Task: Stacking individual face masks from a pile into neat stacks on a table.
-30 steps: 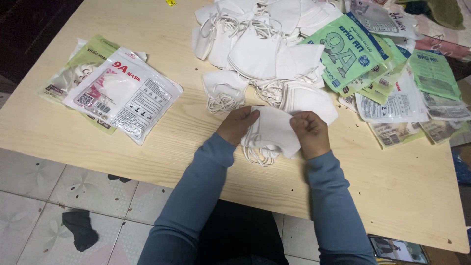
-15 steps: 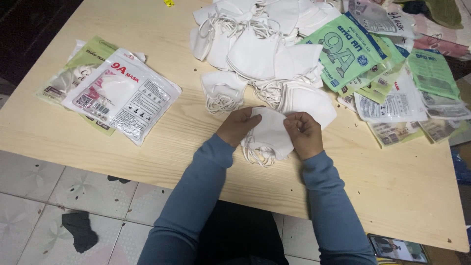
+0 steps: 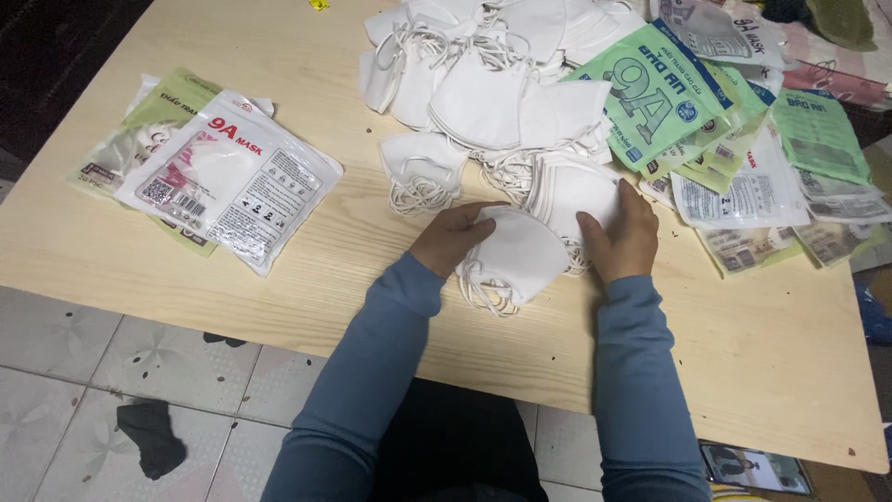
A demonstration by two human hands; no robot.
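Both hands grip one folded white face mask between them: left hand on its left edge, right hand on its right.

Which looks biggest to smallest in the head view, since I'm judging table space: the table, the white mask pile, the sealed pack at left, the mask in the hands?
1. Table
2. Mask pile
3. Sealed pack and held mask: the pack looks slightly larger, but the hands cover part of the mask, so this is unsure.
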